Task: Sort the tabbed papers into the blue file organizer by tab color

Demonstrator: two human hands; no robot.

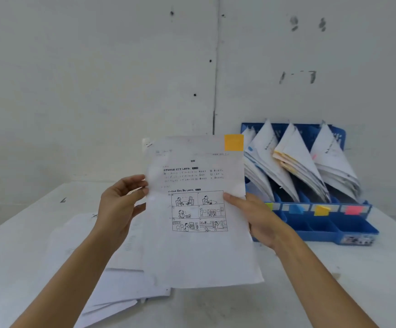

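I hold a printed sheet [199,209] upright in front of me, with an orange tab [234,142] at its top right corner. My left hand [121,202] pinches its left edge and my right hand [251,214] grips its right edge with the thumb on the front. The blue file organizer [348,228] stands on the table to the right, its slots filled with leaning papers. Along its front rail sit a green label [269,206], a blue label [296,209], a yellow label [321,210] and a pink label [353,209].
A loose pile of white papers [112,268] lies on the white table [334,292] below my left arm. A white wall [97,79] rises right behind the table and the organizer.
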